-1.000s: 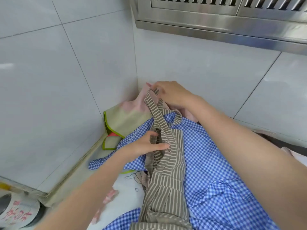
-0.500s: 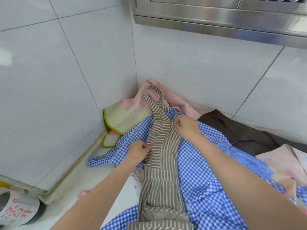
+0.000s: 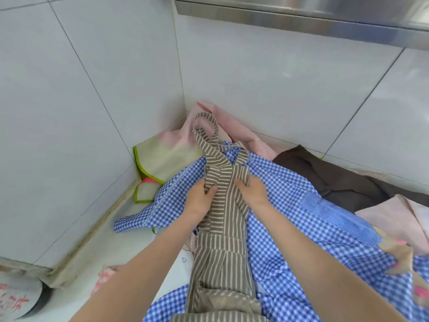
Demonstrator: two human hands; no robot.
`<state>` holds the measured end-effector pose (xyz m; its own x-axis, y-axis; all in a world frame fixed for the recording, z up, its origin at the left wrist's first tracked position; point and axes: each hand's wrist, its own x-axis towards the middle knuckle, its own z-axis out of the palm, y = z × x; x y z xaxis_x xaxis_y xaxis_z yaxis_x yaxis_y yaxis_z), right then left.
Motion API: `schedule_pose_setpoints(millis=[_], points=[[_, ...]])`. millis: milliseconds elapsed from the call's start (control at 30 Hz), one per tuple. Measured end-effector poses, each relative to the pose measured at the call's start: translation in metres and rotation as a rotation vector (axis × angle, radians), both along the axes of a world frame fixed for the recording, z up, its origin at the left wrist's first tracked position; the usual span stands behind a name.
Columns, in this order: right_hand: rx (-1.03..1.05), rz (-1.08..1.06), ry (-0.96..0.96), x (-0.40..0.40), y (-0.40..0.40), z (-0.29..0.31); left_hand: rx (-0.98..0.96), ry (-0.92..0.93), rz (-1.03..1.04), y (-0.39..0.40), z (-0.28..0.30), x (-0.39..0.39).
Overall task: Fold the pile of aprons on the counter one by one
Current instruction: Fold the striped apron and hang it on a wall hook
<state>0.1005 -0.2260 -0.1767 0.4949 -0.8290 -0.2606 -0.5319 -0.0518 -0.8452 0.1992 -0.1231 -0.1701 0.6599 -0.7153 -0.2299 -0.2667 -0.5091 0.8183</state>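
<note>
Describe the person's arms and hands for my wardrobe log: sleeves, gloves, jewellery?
Both forearms are bare up to the frame's bottom edge, with no sleeve in view. The left hand and right hand wear no gloves. No watch, bracelet or ring shows on the visible parts.

Striped apron [image 3: 222,228] cut off at near edge, blue checked apron [image 3: 301,228] partly hidden beneath, steel hood [image 3: 301,17] cropped at top
</note>
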Motion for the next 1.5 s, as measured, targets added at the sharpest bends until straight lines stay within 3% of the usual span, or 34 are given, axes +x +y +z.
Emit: schedule_pose_setpoints(millis=[133, 233, 300, 400, 567, 667, 767, 867, 967, 1033, 1133, 1200, 1300, 1367, 1433, 1500], points=[[-0.097, -0.1, 0.039, 0.002, -0.003, 0.003, 0.0, 0.131, 0.146, 0.011, -0.004, 0.011], [0.041, 0.001, 0.048, -0.004, -0.007, 0.012, 0.047, 0.511, 0.122, 0.034, -0.009, 0.014], [0.201, 0.034, 0.004, -0.01, -0.005, 0.018, 0.13, 0.675, -0.007, 0.05, -0.016, 0.008], [0.276, -0.031, -0.007, -0.008, -0.007, 0.017, 0.185, 0.655, -0.187, 0.06, -0.022, -0.001], [0.25, -0.226, -0.014, -0.004, -0.02, 0.007, 0.168, 0.631, -0.2, 0.062, -0.023, 0.006], [0.36, -0.097, 0.006, -0.015, -0.001, 0.016, 0.155, 0.773, -0.137, 0.064, -0.023, 0.008], [0.224, 0.09, 0.159, -0.035, 0.028, 0.017, 0.147, 0.88, -0.122, 0.064, -0.022, 0.009], [0.484, 0.062, 0.156, -0.045, 0.053, 0.013, 0.114, 0.9, -0.163, 0.067, -0.016, 0.006], [0.71, -0.053, -0.059, -0.048, 0.061, 0.004, 0.075, 0.905, -0.149, 0.071, -0.015, 0.004], [0.664, -0.227, -0.165, -0.049, 0.059, -0.001, 0.067, 0.801, -0.129, 0.073, -0.015, 0.0], [0.296, -0.402, -0.041, -0.052, 0.049, -0.002, 0.126, 0.336, -0.176, 0.072, -0.019, -0.007], [0.075, -0.343, 0.043, -0.057, 0.047, 0.006, 0.132, 0.076, -0.188, 0.073, -0.022, -0.01], [-0.301, 0.167, 0.069, -0.065, 0.063, 0.029, -0.071, -0.436, -0.235, 0.085, -0.019, -0.016], [-0.372, 0.569, 0.136, -0.067, 0.079, 0.036, -0.267, -0.714, -0.495, 0.096, -0.023, -0.016], [-0.349, 0.825, 0.36, -0.068, 0.096, 0.033, -0.182, -0.666, -0.84, 0.112, -0.023, -0.019], [-0.322, 0.871, 0.531, -0.07, 0.107, 0.035, 0.086, -0.599, -1.006, 0.125, -0.025, -0.018]])
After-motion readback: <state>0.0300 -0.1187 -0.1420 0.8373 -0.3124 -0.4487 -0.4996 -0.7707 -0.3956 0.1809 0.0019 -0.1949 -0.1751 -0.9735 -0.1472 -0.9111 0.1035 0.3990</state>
